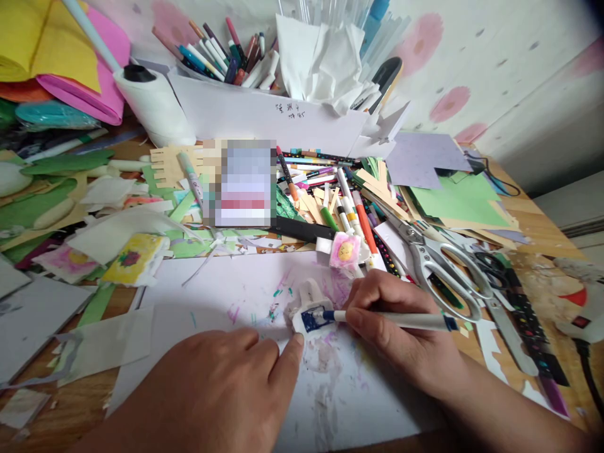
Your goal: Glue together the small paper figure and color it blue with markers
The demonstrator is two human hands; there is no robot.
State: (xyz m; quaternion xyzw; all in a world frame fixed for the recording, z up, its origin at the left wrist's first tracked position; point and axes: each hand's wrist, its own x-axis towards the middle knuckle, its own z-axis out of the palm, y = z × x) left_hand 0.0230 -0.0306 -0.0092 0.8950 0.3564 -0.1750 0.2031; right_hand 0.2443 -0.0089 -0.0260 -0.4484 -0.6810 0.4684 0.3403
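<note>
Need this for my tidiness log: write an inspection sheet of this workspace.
Surface: wooden table; white sheet on it, smudged.
Job's things: small white piece, partly dark blue; marker tip at it.
Clutter: large scissors, loose pens, paper scraps.
Hands: right hand holds the marker; left hand has a fingertip at the piece's edge.
Cables: black cable at far right.
Surroundings: patterned wall behind; other people, nothing seen.

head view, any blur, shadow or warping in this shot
Head view: soft shadow on the white sheet around both hands; pen and small white piece fairly clear; a pixelated block hides what is behind it; wide-angle stretching towards the edges; the white device with a red switch looks smeared; top right corner dark.
</note>
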